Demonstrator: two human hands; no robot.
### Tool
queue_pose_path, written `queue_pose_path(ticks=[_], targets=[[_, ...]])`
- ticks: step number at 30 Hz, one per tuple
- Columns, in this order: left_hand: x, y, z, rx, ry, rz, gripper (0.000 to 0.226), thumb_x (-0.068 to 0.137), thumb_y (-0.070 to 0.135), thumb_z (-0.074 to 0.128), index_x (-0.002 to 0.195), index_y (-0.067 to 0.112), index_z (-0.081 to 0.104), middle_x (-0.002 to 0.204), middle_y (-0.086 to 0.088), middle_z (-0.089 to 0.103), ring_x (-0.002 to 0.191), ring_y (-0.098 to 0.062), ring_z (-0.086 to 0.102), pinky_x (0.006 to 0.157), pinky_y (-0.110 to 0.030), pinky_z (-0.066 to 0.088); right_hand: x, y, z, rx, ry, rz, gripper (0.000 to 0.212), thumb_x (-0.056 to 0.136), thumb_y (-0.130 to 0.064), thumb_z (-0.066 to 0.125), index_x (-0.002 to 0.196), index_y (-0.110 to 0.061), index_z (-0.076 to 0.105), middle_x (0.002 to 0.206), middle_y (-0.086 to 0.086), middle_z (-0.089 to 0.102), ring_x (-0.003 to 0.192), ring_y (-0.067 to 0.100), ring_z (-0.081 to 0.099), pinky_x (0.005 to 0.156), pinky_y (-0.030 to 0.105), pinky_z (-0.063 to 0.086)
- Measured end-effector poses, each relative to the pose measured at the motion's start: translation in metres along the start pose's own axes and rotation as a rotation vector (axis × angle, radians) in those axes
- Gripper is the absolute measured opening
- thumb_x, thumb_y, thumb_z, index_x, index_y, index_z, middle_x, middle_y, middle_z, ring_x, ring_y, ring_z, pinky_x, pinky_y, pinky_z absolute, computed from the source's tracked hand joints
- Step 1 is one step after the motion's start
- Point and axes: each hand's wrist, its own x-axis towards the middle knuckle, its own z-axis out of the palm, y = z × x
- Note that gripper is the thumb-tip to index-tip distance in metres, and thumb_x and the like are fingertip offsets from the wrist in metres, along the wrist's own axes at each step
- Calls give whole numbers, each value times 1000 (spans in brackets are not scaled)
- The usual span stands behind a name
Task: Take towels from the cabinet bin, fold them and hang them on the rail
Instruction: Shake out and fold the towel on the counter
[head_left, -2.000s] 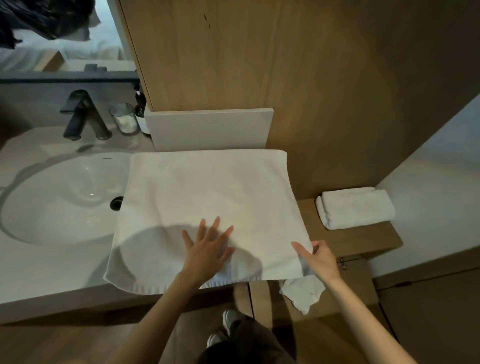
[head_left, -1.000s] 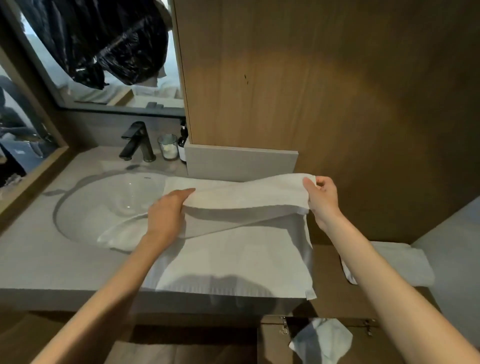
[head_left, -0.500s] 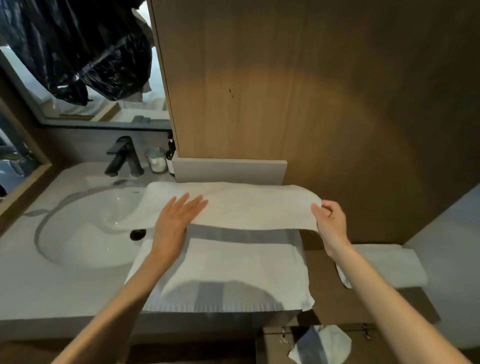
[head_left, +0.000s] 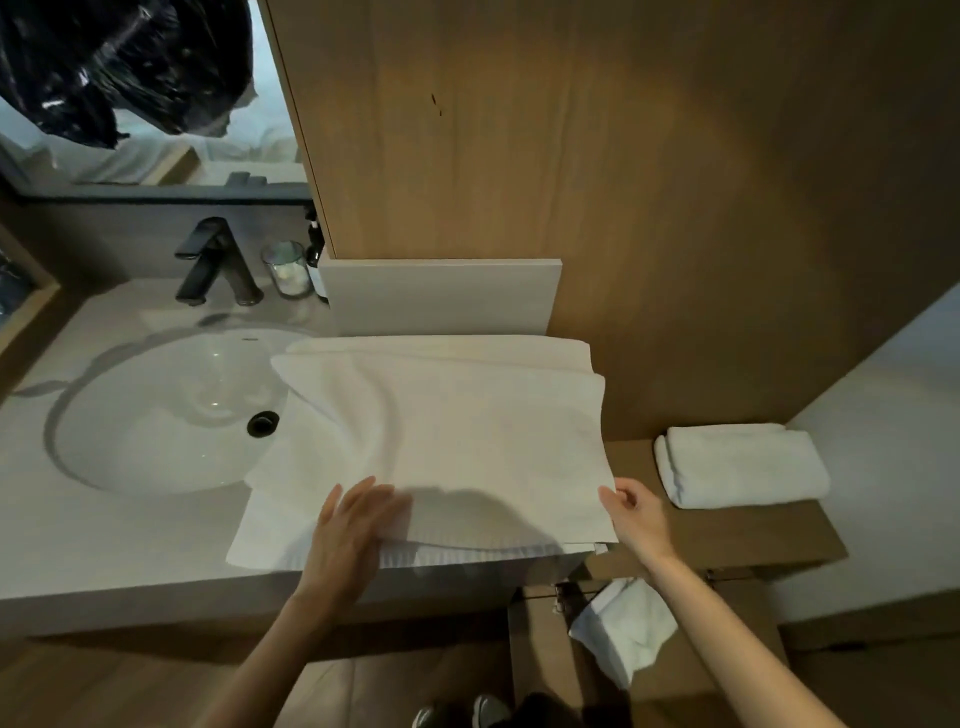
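A white towel lies folded over on the grey counter, its left part reaching over the sink's edge. My left hand lies flat, fingers straight, on the towel's near left edge. My right hand pinches the folded layer's near right corner. A second white towel, folded, sits on the wooden shelf to the right. Another white towel hangs crumpled out of the wooden cabinet below the shelf.
A round white sink with a black drain fills the counter's left. A black tap, a glass and a dark bottle stand behind it. A wood panel rises behind the towel. A mirror is at upper left.
Both hands have drawn the towel's far edge toward me, so the top layer now covers the lower one. The hands have moved from the far side to the near edge.
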Motion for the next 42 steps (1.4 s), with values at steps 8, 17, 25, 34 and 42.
queue_pose_path(ticks=[8, 17, 25, 34, 42], targets=[[24, 67, 13, -39, -138, 248, 56, 86, 36, 59, 139, 34, 43, 142, 0, 43, 133, -22, 41, 109, -49, 36, -8, 7, -5, 43, -105, 84, 20, 102, -31, 43, 112, -16, 52, 103, -1, 55, 104, 18, 51, 81, 23, 42], [59, 161, 23, -81, -276, 356, 50, 93, 34, 60, 139, 34, 42, 149, 2, 36, 132, -18, 42, 100, -35, 45, -8, 23, -20, 208, -129, 288, 15, 102, -12, 41, 109, -10, 54, 112, 15, 59, 97, 25, 57, 73, 25, 47], [79, 201, 14, -170, -65, 99, 26, 92, 38, 60, 105, 17, 67, 104, -3, 65, 79, -12, 62, 65, -21, 53, -19, 15, -30, 344, 44, 246, 14, 83, -4, 72, 94, -8, 64, 86, 9, 64, 89, 22, 64, 69, 23, 53], [88, 209, 8, -315, 96, -34, 29, 83, 40, 67, 77, 12, 71, 70, -2, 65, 52, -12, 60, 49, -7, 33, -38, -23, -23, 467, 40, 75, 22, 79, -11, 79, 91, -12, 60, 94, 12, 63, 91, 25, 66, 71, 23, 55], [80, 203, 18, -277, 18, 48, 16, 82, 37, 64, 78, 23, 73, 76, 3, 66, 61, -9, 64, 59, 1, 21, -39, -31, -23, 477, 20, 70, 34, 76, -6, 80, 106, -10, 63, 96, 6, 69, 90, 18, 69, 69, 20, 56]])
